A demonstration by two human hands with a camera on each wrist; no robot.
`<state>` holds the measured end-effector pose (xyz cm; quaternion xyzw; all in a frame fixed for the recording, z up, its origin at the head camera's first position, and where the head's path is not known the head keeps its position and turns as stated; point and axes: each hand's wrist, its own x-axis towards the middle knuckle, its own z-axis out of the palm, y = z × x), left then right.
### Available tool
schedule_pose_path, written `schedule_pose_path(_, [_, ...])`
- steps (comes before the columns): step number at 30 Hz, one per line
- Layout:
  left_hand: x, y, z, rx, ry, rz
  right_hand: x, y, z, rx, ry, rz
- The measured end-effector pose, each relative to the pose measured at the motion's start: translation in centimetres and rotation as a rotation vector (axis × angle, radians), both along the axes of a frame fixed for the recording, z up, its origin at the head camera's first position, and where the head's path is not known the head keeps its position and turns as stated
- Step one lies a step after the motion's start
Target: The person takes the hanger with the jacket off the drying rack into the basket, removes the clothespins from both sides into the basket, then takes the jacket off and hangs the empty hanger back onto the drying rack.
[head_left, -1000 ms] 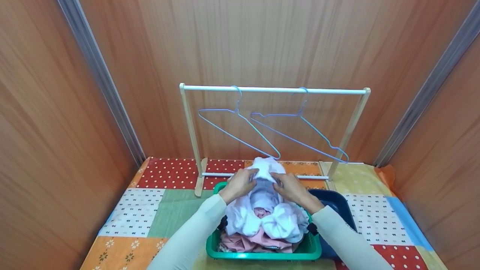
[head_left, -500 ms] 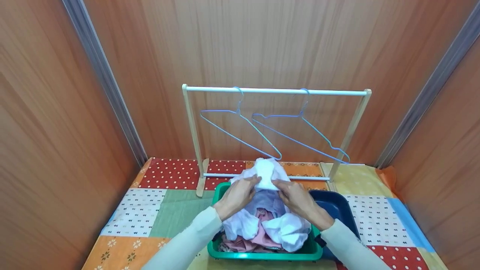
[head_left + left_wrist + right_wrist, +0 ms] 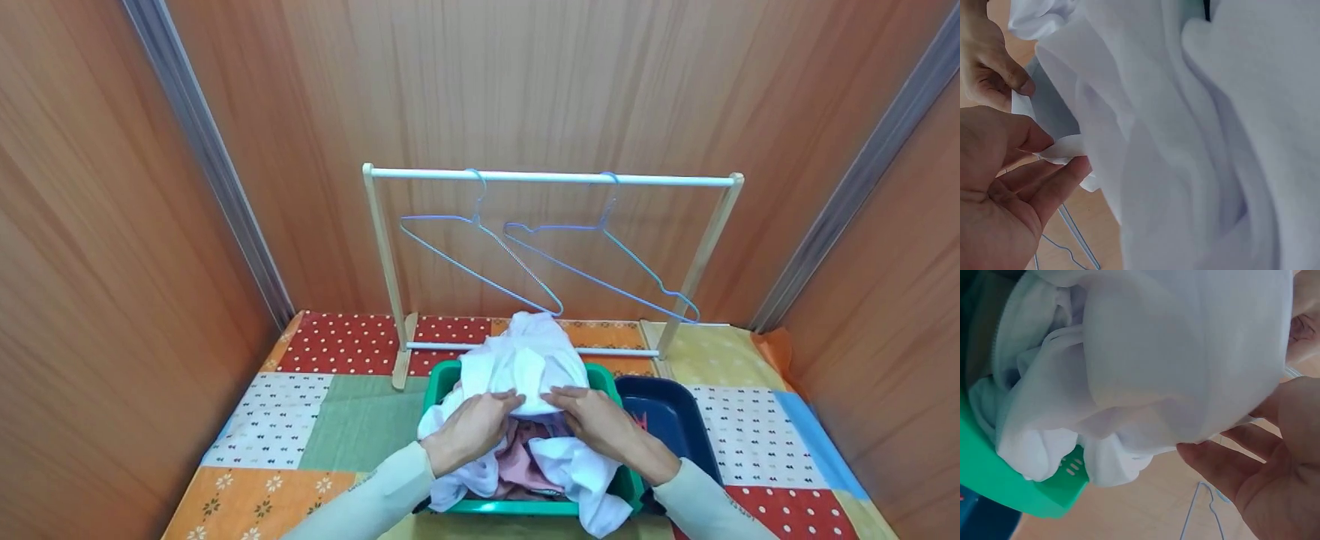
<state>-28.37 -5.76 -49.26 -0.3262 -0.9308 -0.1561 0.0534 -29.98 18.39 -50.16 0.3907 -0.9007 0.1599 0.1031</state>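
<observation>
A white cloth garment [image 3: 517, 352] spreads over the green basket [image 3: 517, 508], its far end reaching to the rack's lower bar. My left hand [image 3: 476, 427] pinches the garment's near edge between thumb and fingers, plain in the left wrist view [image 3: 1005, 180]. Close to its right, my right hand [image 3: 604, 427] grips the same edge; the right wrist view shows the thumb and fingers [image 3: 1202, 453] on the cloth. A loose white part [image 3: 600, 510] hangs over the basket's front rim. Pink cloth [image 3: 521, 465] lies beneath, partly hidden.
Behind the basket stands a rack with a white top rail [image 3: 547, 177]. From it hang a left hanger [image 3: 480, 279] and a right hanger [image 3: 600, 283]. A navy tray [image 3: 667, 405] with something red [image 3: 640, 420] sits right of the basket. Patchwork cloth [image 3: 360, 420] covers the table.
Both hands have come down toward the person with the garment's edge. The white cloth now spreads wider, and a part of it has dropped over the front rim.
</observation>
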Motion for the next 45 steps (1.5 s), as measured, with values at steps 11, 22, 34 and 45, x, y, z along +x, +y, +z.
schedule_pose_path(11, [1.0, 0.5, -1.8, -0.240, -0.239, -0.096, -0.4, 0.3, -1.7, 0.251, -0.373, 0.018])
schedule_pose_path(22, [0.6, 0.4, -0.4, -0.169, -0.397, -0.050, -1.2, 0.7, -2.0, 0.252, -0.532, -0.018])
schedule_pose_path(34, [1.8, -4.4, 2.1, 0.040, -0.233, 0.067, 1.4, 2.8, 0.1, 0.011, -0.248, -0.115])
schedule_pose_path(45, [3.9, -8.4, 1.3, 0.004, -0.341, 0.091, 4.0, 4.6, 1.0, 0.089, -0.210, -0.032])
